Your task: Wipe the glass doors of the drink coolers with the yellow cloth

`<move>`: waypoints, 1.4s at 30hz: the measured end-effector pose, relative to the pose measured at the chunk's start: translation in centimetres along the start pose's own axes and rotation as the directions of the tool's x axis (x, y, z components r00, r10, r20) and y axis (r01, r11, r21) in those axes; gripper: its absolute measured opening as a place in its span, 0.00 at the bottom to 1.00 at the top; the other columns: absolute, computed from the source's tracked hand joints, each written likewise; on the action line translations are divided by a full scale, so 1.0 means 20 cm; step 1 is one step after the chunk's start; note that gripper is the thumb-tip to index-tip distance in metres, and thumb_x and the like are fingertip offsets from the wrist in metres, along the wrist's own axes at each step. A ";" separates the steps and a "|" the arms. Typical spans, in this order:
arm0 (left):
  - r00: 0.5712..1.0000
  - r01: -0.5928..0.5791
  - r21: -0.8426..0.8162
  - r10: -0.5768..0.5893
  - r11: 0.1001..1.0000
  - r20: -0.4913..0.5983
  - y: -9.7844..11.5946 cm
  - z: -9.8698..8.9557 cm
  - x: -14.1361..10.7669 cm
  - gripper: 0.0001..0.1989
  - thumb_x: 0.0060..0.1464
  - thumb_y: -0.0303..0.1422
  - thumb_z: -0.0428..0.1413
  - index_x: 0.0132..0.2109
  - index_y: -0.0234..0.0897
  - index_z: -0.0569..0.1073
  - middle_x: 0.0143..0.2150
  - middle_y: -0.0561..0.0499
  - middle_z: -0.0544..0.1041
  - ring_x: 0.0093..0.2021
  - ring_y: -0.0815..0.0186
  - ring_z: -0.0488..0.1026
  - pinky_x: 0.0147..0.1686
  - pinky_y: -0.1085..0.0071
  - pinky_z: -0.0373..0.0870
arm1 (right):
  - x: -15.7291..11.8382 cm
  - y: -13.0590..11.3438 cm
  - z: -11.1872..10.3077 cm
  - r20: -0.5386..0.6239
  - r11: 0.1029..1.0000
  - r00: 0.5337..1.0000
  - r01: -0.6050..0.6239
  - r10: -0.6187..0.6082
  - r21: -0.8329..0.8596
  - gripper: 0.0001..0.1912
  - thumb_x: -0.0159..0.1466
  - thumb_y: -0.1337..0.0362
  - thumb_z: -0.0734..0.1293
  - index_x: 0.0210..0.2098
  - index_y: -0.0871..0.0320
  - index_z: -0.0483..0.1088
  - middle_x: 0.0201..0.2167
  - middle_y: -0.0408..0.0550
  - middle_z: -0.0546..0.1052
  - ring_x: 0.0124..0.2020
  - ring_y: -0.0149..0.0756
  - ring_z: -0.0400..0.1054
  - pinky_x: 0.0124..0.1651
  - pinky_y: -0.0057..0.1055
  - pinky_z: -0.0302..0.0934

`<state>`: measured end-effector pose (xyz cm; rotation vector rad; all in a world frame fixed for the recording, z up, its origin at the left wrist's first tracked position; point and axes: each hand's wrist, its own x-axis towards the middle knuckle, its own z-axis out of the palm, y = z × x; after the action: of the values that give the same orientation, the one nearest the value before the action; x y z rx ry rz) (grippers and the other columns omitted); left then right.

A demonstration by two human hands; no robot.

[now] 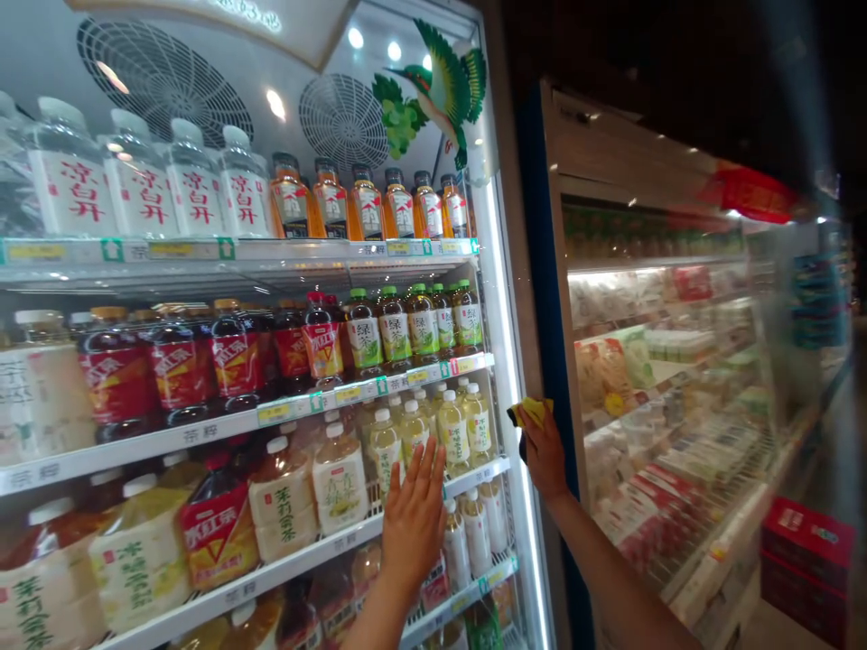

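Upright and flat, my left hand (414, 513) has its fingers stretched out against the glass door of a drinks cooler, in front of the lower bottle shelves. My right hand (545, 459) is closed on a yellow cloth (532, 413) with a dark edge, at the right-hand frame (509, 298) of that door. Part of the cloth is hidden behind the fingers. Through the glass, pale yellow bottles (453, 429) stand just above my left fingertips. Green tea bottles (424, 323) fill the shelf over them.
A bird sticker (447, 90) decorates the door's upper right. Clear water bottles (139, 181) and orange bottles (366, 203) line the top shelf. Right of the cooler stands an open chilled display (650, 361) with packaged food. Red boxes (806, 560) are stacked at the lower right.
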<state>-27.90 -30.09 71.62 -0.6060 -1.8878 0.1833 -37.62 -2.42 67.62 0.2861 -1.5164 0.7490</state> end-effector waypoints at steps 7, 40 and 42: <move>0.999 0.021 -0.035 -0.020 0.999 0.024 0.01 0.00 0.04 0.44 0.61 0.32 0.54 0.77 0.38 0.42 0.76 0.46 0.53 0.77 0.61 0.40 0.75 0.56 0.29 | 0.29 -0.12 0.05 -0.023 0.999 0.999 -0.036 0.036 0.003 0.23 0.73 0.64 0.58 0.65 0.49 0.68 0.70 0.52 0.63 0.71 0.46 0.56 0.71 0.54 0.56; 0.994 0.089 0.118 -0.095 0.989 0.048 -0.22 -0.17 0.09 0.34 0.68 0.36 0.48 0.76 0.38 0.47 0.76 0.46 0.53 0.77 0.60 0.44 0.75 0.52 0.24 | 0.10 -0.56 0.14 0.042 0.944 0.947 0.311 -0.317 0.107 0.24 0.70 0.73 0.63 0.60 0.43 0.73 0.68 0.45 0.68 0.72 0.46 0.57 0.70 0.57 0.58; 0.995 0.076 0.140 -0.085 0.987 0.053 -0.27 -0.20 0.07 0.34 0.69 0.37 0.48 0.76 0.39 0.47 0.76 0.47 0.53 0.77 0.60 0.44 0.75 0.52 0.27 | 0.13 -0.56 0.15 -0.027 0.950 0.957 0.290 -0.289 0.112 0.26 0.69 0.74 0.63 0.60 0.44 0.73 0.68 0.46 0.68 0.71 0.47 0.58 0.69 0.57 0.59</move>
<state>-26.38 -34.68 76.46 -0.4341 -1.9346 0.2789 -33.63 -11.89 73.50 0.5780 -1.3849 0.6023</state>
